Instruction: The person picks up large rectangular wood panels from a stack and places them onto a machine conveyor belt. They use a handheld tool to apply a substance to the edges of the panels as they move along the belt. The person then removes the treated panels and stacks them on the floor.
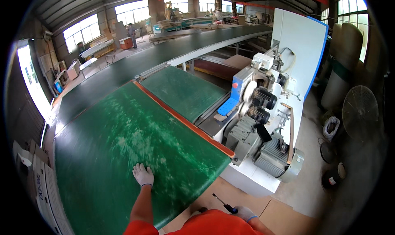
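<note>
My left hand (143, 175), in a pale work glove, lies flat on the scuffed green conveyor belt (94, 152) with its fingers spread and nothing in it. Low in front of my red shirt, my right hand (245, 213), gloved too, is closed around a screwdriver (224, 203). The tool's thin metal shaft points up and left; its dark handle is partly inside the glove. An orange-red strip (185, 122) runs along the belt's right side, with a smaller green belt (185, 89) beyond it.
A machine with grey motors (273, 154) and a tall white panel (296, 50) stands to the right. A long dark conveyor (164, 50) crosses behind the green belts. Far off, a person (132, 35) stands near an orange box. A round fan (360, 111) and a black bucket (334, 176) are at far right.
</note>
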Demonstrator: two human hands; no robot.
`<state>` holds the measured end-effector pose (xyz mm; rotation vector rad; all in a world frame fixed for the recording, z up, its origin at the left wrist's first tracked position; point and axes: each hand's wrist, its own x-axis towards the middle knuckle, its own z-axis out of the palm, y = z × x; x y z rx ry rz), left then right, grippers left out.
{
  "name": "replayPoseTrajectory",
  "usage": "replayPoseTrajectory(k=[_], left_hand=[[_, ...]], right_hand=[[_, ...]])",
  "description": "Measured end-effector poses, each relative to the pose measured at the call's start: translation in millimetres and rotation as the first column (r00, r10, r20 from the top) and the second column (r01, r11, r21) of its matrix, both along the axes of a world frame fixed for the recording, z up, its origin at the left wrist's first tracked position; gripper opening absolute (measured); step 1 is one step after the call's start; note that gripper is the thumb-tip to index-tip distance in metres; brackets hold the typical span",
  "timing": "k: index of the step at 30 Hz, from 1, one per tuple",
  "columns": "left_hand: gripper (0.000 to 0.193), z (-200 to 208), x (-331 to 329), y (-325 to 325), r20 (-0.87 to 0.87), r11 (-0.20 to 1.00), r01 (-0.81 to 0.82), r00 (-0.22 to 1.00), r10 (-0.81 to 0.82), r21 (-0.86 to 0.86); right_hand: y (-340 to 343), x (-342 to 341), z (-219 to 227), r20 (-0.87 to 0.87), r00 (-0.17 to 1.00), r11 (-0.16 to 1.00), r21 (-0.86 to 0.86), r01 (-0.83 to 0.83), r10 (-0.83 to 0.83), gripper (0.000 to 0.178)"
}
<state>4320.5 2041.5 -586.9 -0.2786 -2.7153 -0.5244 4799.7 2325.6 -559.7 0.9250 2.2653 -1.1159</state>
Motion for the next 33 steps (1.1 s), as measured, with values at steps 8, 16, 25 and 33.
replayPoseTrajectory(k=[8, 16, 25, 33], left_hand=[[0.045, -1, -43, 31, -0.059, 0.998, 0.061, 0.996, -0.06, 0.015], [0.044, -11, -65, 65, -0.089, 0.994, 0.108, 0.99, -0.107, 0.007], [0.048, -9, -61, 98, -0.061, 0.981, 0.192, 0.98, -0.192, 0.004], [0.048, -12, -53, 110, -0.065, 0.967, 0.253, 0.965, -0.253, -0.013]], right_hand=[[8, -3, -42, -0.043, 0.996, 0.997, 0.004, 0.074, -0.074, 0.051], [6, -10, -38, 0.016, 0.989, 0.99, 0.002, 0.144, -0.144, 0.055], [-3, -18, -13, 0.064, 0.975, 0.976, -0.024, 0.217, -0.215, 0.061], [-9, -18, -7, -0.081, 0.966, 0.966, -0.106, 0.236, -0.245, 0.058]])
